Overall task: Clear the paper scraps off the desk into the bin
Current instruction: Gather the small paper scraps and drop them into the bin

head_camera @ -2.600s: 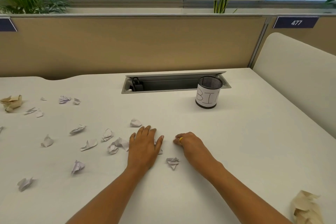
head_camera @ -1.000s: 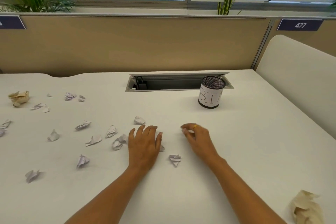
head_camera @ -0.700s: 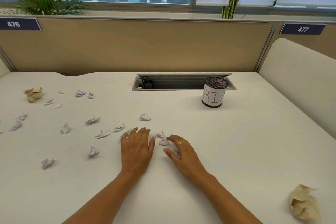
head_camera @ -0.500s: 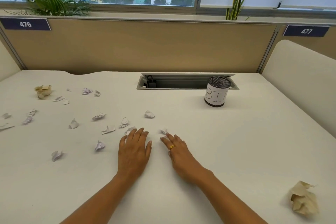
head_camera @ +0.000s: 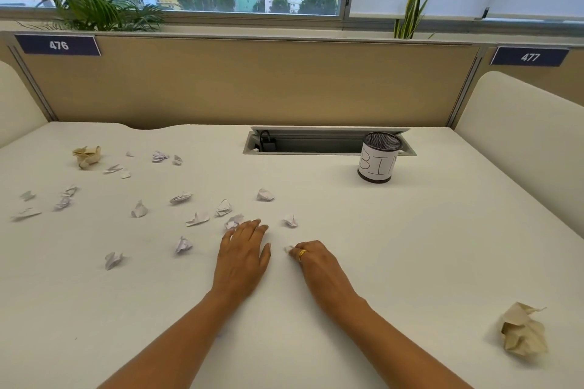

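Near the middle of the desk [head_camera: 395,246], a small white scrap [head_camera: 288,249] is pinched at the curled fingertips of the right hand [head_camera: 314,262]; the left hand [head_camera: 243,257] is laid flat, fingers close together. Many scraps are left scattered to the left, the bin [head_camera: 378,161] well apart at the back right. So light a scrap could be dropped if the pinch is slackened in transit, or missed at the narrow rim.

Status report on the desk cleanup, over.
Left hand flat on desk, empty. Right hand curled around a white scrap. Bin upright far right, path clear. Many scraps remain left.
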Motion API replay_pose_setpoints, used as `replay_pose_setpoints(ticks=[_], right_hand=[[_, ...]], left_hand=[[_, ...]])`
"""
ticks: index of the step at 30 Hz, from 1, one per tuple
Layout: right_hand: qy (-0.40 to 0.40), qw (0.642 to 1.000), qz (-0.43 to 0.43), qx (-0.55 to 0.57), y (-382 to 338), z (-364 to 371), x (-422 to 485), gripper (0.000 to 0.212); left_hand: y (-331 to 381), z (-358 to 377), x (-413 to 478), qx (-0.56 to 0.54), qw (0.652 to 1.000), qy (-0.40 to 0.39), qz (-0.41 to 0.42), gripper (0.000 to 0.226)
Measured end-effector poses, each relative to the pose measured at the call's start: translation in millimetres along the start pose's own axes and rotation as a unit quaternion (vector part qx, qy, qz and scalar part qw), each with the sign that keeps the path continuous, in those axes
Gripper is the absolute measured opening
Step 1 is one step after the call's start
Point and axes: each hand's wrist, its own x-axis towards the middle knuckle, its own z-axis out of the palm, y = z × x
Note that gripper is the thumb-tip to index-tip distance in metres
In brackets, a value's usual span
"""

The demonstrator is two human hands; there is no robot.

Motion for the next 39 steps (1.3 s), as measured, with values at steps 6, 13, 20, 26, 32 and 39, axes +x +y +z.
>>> replay_pose_setpoints(ticks=[6, 13, 20, 26, 32, 39], right_hand=[[-0.008, 0.982, -0.054, -0.182, -1.5, -6.4, 3.6, 0.031], [0.035, 0.993, -0.055, -0.1, -1.3, -3.4, 10.5, 0.023], [-0.062, 0.967, -0.099, -0.227, -4.8, 7.7, 9.9, 0.042], [-0.048, 0.957, -0.099, -0.269, -4.9, 1.3, 15.5, 0.029], [-0.062, 0.954, -0.035, -0.292, -5.7, -17.9, 32.7, 0.03], [-0.014, 0.954, 0.024, -0.3, -2.7, -78.6, 75.8, 0.036]], left_hand=[[-0.3, 0.3, 0.3, -0.005, 1.0, 0.002, 0.009, 0.032], [-0.7, 1.1, -0.4, 0.018, 0.999, 0.031, 0.029, 0.03], [-2.4, 4.4, 2.2, 0.013, 0.999, 0.03, 0.035, 0.031], [-1.2, 5.6, 2.4, 0.03, 0.999, 0.021, 0.039, 0.032], [3.7, 13.2, 13.8, 0.048, 0.999, -0.001, 0.023, 0.04], [9.8, 28.0, 38.5, 0.025, 0.999, -0.032, 0.008, 0.045]])
